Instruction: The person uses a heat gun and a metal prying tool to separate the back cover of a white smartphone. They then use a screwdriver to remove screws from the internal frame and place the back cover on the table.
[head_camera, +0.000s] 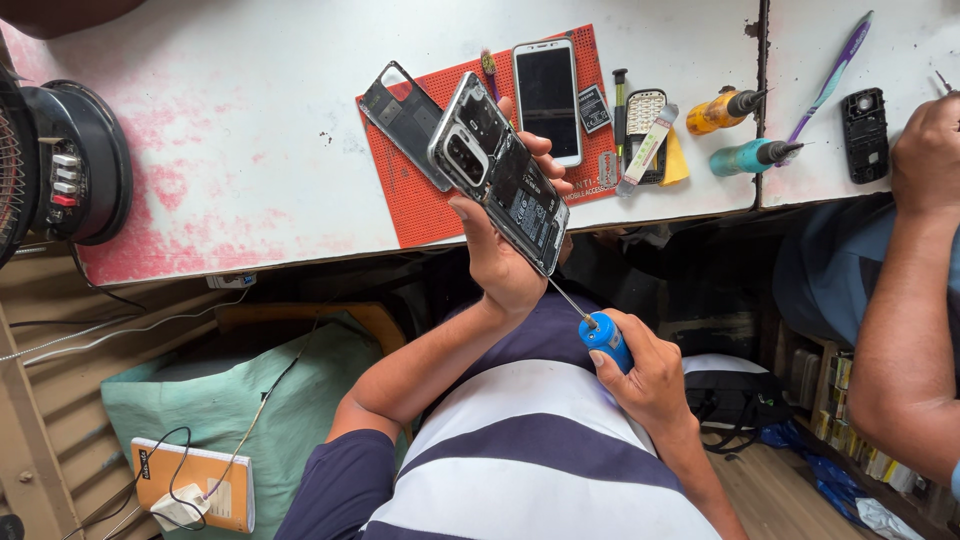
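Gripping opened phone (505, 185) in left hand (500, 262) above the orange mat (420, 215) | right hand (640, 375) closed around blue screwdriver (603, 338), tip at phone's lower edge | light, stiff, likely fragile; hold by edges.

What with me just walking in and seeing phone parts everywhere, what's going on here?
The person's left hand holds an opened phone, insides showing, above the table edge. Their right hand grips a blue-handled screwdriver, tip at the phone's lower end. A back cover and another phone lie on the red mat. Another person's hand rests nearby.
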